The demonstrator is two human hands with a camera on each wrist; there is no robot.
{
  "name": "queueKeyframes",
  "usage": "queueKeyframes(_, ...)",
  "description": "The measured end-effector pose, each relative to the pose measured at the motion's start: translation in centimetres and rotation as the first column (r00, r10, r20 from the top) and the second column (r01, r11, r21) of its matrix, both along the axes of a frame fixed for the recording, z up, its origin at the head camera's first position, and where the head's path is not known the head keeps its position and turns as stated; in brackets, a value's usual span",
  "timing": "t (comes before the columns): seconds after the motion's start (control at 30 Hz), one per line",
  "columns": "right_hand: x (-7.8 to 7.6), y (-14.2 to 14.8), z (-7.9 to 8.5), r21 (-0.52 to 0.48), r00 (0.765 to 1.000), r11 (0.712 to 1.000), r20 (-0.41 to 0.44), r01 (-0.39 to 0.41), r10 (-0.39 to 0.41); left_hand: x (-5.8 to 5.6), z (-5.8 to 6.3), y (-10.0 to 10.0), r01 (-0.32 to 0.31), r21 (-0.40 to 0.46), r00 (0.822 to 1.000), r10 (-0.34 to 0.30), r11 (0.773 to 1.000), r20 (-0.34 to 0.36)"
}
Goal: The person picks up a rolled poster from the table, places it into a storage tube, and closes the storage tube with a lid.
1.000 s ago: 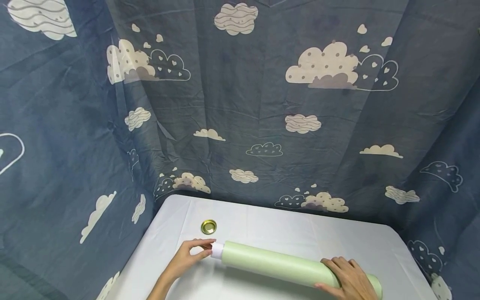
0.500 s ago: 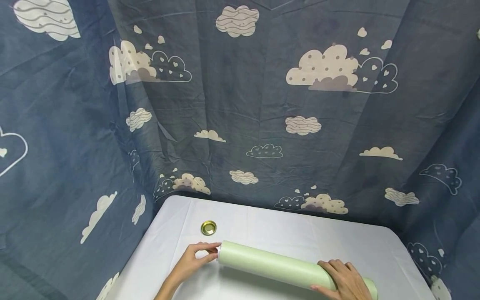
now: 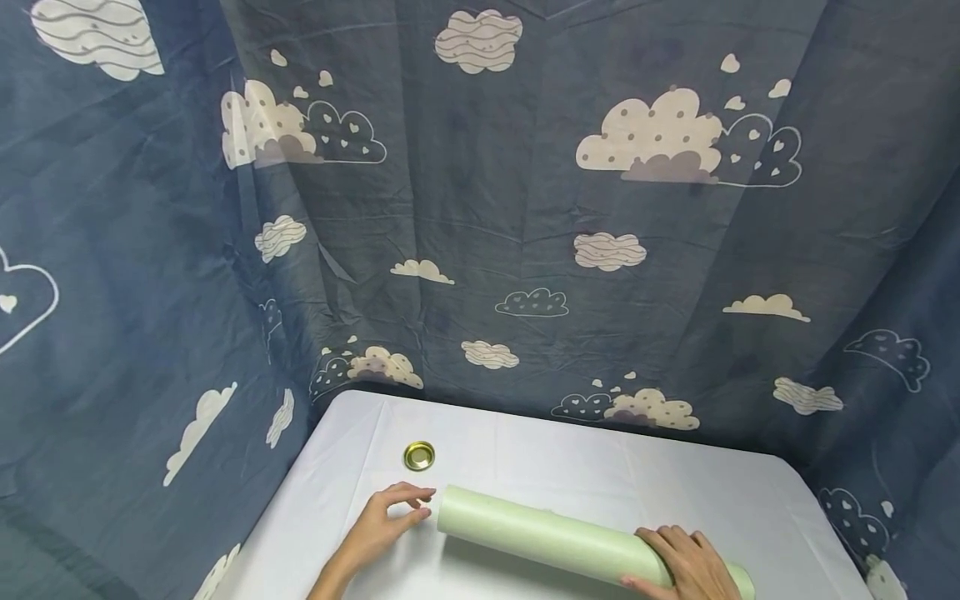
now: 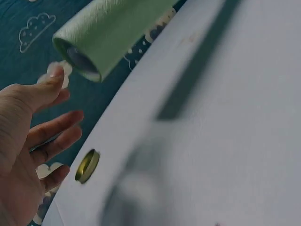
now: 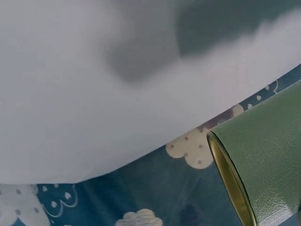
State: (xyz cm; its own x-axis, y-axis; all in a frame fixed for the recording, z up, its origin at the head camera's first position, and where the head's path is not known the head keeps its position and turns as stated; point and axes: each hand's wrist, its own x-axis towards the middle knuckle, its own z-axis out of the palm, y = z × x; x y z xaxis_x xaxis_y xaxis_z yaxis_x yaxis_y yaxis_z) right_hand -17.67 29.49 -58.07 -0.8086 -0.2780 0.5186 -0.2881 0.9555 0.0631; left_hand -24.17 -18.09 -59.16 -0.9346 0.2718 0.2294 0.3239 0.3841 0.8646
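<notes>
A long pale green cardboard tube [image 3: 547, 533] is held slantwise above the table, its shadow falling below. My right hand [image 3: 690, 562] grips it near the right end, fingers over the top and thumb on the near side. That end has a gold metal rim [image 5: 230, 176] in the right wrist view. Just off the other end, my left hand [image 3: 378, 525] has its fingers spread and holds nothing. Inside the tube's left mouth, the left wrist view shows a greyish-white roll [image 4: 81, 59], mostly hidden. A round gold lid [image 3: 418, 456] lies on the table beyond my left hand.
A white cloth covers the table [image 3: 600, 467]. Dark blue curtains [image 3: 465, 192] printed with clouds hang behind it and on both sides. The table's left edge runs close to my left forearm.
My left hand pushed a white roll into the tube's left end until it went out of sight in the head view, then let go. The tube shifted slightly left in my right hand.
</notes>
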Motion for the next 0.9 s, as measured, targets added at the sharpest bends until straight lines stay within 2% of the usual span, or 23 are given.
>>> queueKeyframes(0.1, 0.2, 0.3, -0.3, -0.008, 1.0, 1.0, 0.015, 0.025, -0.025, -0.9, -0.9, -0.6, -0.13, -0.099, 0.991, 0.128, 0.987, -0.026)
queueKeyframes(0.17, 0.4, 0.5, -0.5, -0.012, 0.999, 0.999, 0.02, 0.035, -0.035, -1.7, -1.6, -1.0, -0.208, -0.181, 0.977, 0.196, 0.961, -0.08)
queueKeyframes(0.27, 0.6, 0.9, -0.7, -0.02, 0.999, 0.999, 0.024, 0.045, -0.045, -2.9, -2.4, -1.5, -0.299, -0.311, 0.951, 0.253, 0.902, -0.177)
queueKeyframes(0.4, 0.8, 1.0, -0.7, -0.027, 0.993, 0.996, 0.087, 0.08, -0.078, -5.0, -2.9, -1.4, -0.363, -0.435, 0.925, 0.263, 0.824, -0.273)
queueKeyframes(0.5, 0.8, 0.8, -0.5, -0.029, 0.984, 0.994, 0.148, 0.103, -0.098, -6.8, -2.8, -0.9, -0.38, -0.501, 0.92, 0.261, 0.777, -0.292)
queueKeyframes(0.63, 0.9, 0.7, -0.3, -0.024, 0.972, 0.993, 0.209, 0.119, -0.111, -8.7, -2.6, 0.1, -0.368, -0.567, 0.928, 0.254, 0.737, -0.272)
queueKeyframes(0.73, 0.9, 0.6, -0.4, -0.025, 0.966, 0.992, 0.23, 0.124, -0.115, -9.6, -2.7, 0.7, -0.351, -0.591, 0.935, 0.245, 0.726, -0.255)
queueKeyframes(0.9, 0.8, 0.7, -0.8, -0.034, 0.977, 0.993, 0.186, 0.112, -0.104, -10.1, -3.0, 1.3, -0.317, -0.612, 0.948, 0.247, 0.724, -0.198)
